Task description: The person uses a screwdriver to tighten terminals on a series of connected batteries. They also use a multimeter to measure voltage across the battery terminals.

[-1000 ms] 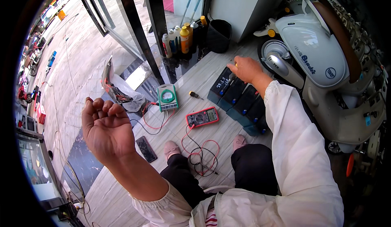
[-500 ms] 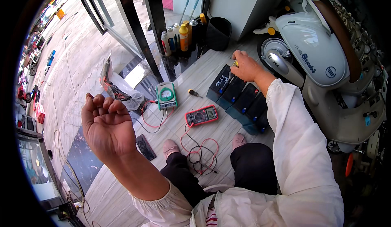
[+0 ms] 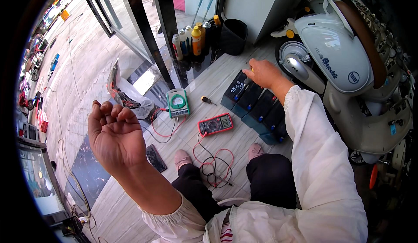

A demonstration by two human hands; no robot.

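Observation:
My right hand (image 3: 266,74) is closed around a screwdriver with a yellow handle (image 3: 248,72), mostly hidden by the fingers. It is over the far end of a row of black batteries (image 3: 254,105), which have blue and red terminals and white handwriting on one top. My left hand (image 3: 117,136) is raised at the left, palm showing, fingers loosely curled and nothing in it. A red multimeter (image 3: 216,124) with a lit display lies on the floor between my hands. Behind it are a green-framed tester (image 3: 178,103) and a short yellow-and-black screwdriver (image 3: 208,99).
Red and black leads (image 3: 216,164) coil near my feet, with a dark phone (image 3: 155,158) to their left. Bottles and spray cans (image 3: 191,40) and a black bin (image 3: 234,36) stand by the glass door. A pale scooter (image 3: 337,47) stands close at the right.
My right hand has shifted and turned slightly on the screwdriver, now covering more of its handle. The left hand has barely moved.

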